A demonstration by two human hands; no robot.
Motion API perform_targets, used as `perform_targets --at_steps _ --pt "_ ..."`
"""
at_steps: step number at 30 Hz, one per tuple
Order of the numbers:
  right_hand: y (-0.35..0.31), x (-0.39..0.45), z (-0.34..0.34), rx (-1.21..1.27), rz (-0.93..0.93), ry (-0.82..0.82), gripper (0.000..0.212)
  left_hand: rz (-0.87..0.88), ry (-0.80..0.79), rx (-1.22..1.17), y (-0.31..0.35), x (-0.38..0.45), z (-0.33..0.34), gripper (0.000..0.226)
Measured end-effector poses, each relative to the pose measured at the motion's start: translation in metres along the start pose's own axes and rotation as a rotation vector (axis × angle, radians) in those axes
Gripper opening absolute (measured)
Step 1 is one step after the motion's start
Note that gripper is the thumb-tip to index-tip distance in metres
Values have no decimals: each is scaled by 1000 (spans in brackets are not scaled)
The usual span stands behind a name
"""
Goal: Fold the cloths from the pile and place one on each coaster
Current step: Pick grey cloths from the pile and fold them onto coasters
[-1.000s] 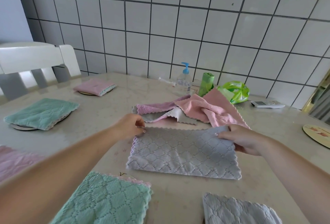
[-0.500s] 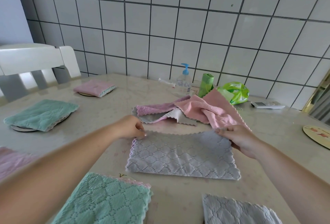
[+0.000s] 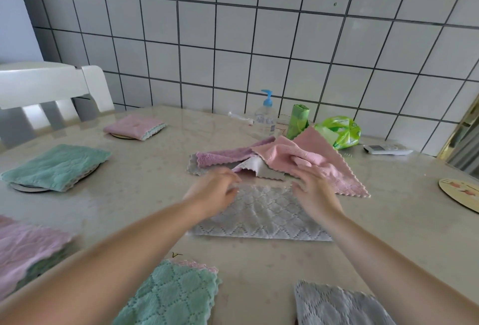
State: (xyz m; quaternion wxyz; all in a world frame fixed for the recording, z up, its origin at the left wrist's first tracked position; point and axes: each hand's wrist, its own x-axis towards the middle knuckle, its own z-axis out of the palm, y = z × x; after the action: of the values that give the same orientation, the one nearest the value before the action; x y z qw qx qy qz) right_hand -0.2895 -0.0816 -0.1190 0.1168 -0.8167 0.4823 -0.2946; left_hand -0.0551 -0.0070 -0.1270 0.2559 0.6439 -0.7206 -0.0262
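Both hands (image 3: 264, 192) now inward over grey cloth (image 3: 261, 218)

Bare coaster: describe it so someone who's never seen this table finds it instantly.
Start at the beige table below the tiled wall and go to its far right edge. There lies the bare coaster, a round tan disc with a pinkish print, cut off by the frame. Unlike the coasters on the left, it has no folded cloth on it.

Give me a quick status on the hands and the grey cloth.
Left hand and right hand open over the grey cloth. Cloth flat, folded once. Pile just behind; bare coaster far right.
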Motion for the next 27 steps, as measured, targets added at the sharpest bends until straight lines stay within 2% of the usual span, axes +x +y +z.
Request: perform_targets --at_steps 2,4,7,13,19,22,25,27 --pt "-19 -1 16 -86 -88 -169 47 49 -162 113 17 3 16 38" --pt "-35 -3 30 -213 -107 -318 51 -13 -296 201 27 6 28 50" --pt "-39 -6 44 -320 -78 -430 53 -81 -336 291 29 4 33 58" --pt "-15 -16 35 -411 -44 -426 66 -159 -353 343 16 -2 25 74" --pt "18 -17 13 -465 75 -449 70 -313 -326 300 -21 -19 3 76" --pt "27 -17 6 -456 138 -459 71 -327 -365 309 -30 -26 -7 76" --pt "23 -13 3 -487 73 -351 65 -241 -275 345 -22 -26 -14 68" --pt "13 -7 4 -367 4 -220 49 -43 -158 324 -4 -25 -15 52"
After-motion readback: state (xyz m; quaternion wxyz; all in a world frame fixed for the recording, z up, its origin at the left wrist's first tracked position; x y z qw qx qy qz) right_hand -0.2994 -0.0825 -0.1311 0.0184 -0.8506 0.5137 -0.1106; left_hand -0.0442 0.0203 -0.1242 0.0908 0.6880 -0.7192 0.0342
